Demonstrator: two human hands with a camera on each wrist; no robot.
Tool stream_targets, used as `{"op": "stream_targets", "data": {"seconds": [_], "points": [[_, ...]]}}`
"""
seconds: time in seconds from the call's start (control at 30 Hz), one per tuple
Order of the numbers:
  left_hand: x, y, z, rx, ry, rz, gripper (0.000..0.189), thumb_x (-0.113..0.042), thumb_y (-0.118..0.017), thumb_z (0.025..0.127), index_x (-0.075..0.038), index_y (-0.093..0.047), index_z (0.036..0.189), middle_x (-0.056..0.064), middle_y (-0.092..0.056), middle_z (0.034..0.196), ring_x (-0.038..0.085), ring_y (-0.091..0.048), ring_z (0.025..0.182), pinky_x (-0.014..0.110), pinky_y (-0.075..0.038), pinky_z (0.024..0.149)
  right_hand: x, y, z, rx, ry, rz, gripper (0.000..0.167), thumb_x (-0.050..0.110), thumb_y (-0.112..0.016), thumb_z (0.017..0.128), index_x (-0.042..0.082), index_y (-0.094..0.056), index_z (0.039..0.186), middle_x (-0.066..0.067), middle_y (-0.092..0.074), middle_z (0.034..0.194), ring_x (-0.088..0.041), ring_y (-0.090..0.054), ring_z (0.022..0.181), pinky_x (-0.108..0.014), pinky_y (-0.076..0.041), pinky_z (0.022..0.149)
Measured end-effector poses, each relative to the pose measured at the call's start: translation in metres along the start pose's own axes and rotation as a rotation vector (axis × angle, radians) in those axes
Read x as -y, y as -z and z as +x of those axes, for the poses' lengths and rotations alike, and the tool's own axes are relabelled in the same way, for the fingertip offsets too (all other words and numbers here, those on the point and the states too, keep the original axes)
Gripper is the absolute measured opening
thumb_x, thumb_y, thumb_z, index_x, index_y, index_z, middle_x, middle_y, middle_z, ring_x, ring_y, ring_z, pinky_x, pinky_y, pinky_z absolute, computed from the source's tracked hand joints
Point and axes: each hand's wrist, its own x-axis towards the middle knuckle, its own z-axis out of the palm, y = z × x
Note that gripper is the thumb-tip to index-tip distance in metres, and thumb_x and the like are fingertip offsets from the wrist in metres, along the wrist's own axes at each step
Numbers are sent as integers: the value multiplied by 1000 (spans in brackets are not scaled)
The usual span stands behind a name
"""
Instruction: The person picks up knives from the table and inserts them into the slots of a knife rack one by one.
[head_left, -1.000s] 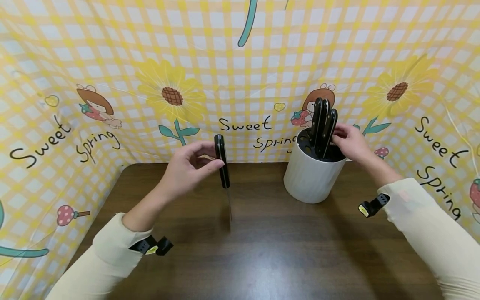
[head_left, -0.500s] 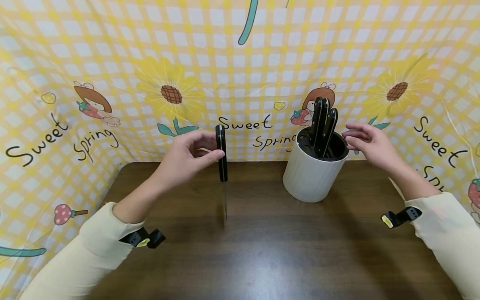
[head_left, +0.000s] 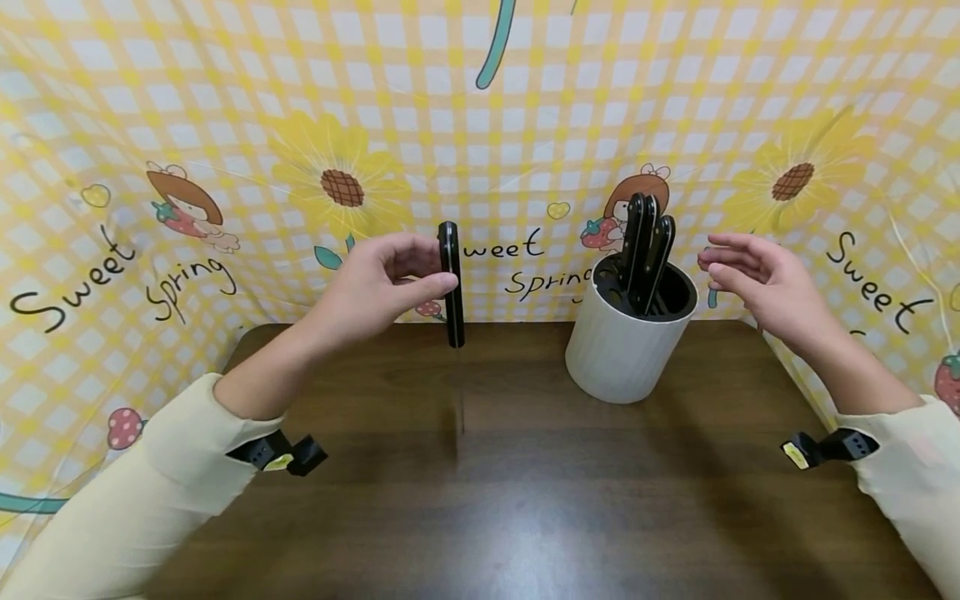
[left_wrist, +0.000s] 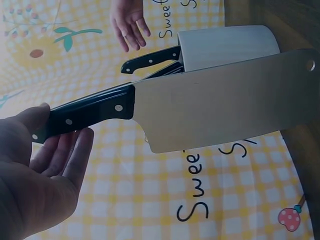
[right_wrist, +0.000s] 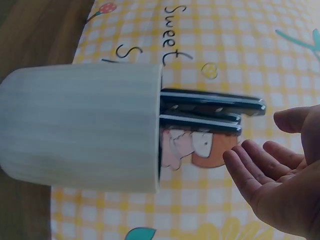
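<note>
My left hand (head_left: 378,283) pinches the black riveted handle of a cleaver (left_wrist: 220,105), thumb on one side and fingers on the other. The cleaver hangs upright, its broad blade pointing down and seen edge-on in the head view. Its tip is close to the tabletop; whether it touches cannot be told. To the right stands a white round knife block (head_left: 626,354) with a black slotted insert. Several black-handled knives (head_left: 647,250) stand in it, their blades hidden inside. My right hand (head_left: 776,287) hovers right of the block's rim, fingers loosely bent, apart from it and holding nothing.
Brown wooden table (head_left: 517,492) lies beneath everything. A yellow checked cloth (head_left: 465,100) printed with flowers and lettering rises behind and at both sides. Small black cameras are strapped on both sleeves.
My right hand has come away from the knife block's rim and moved right. My left hand has lifted the cleaver somewhat higher, still upright. The block stays in place.
</note>
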Motion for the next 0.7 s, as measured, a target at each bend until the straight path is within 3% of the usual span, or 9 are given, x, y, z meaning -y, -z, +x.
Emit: {"op": "stream_targets", "data": {"seconds": [0.13, 0.3, 0.7], "points": [[-8, 1, 4, 1, 5, 11, 31, -20, -73, 97, -2, -65, 122, 11, -69, 112, 18, -68, 102, 29, -56, 83, 10, -4, -2, -22, 41, 56, 36, 7, -58, 104, 11, -57, 139, 18, -69, 115, 2, -65, 105, -14, -53, 82], [-19, -2, 9, 2, -25, 19, 30, -22, -74, 96, -4, -67, 119, 9, -70, 111, 17, -68, 103, 30, -54, 87, 25, -11, -4, -12, 111, 168, 36, 0, -60, 101, 11, -62, 135, 10, -71, 116, -3, -67, 106, -14, -53, 84], [-30, -11, 25, 0, -47, 3, 30, -18, -77, 93, -3, -68, 117, 9, -72, 110, 18, -69, 102, 31, -53, 88, 60, -41, -2, 73, 164, 46, 37, 6, -60, 102, 8, -58, 139, 11, -69, 121, -4, -64, 113, -16, -51, 91]]}}
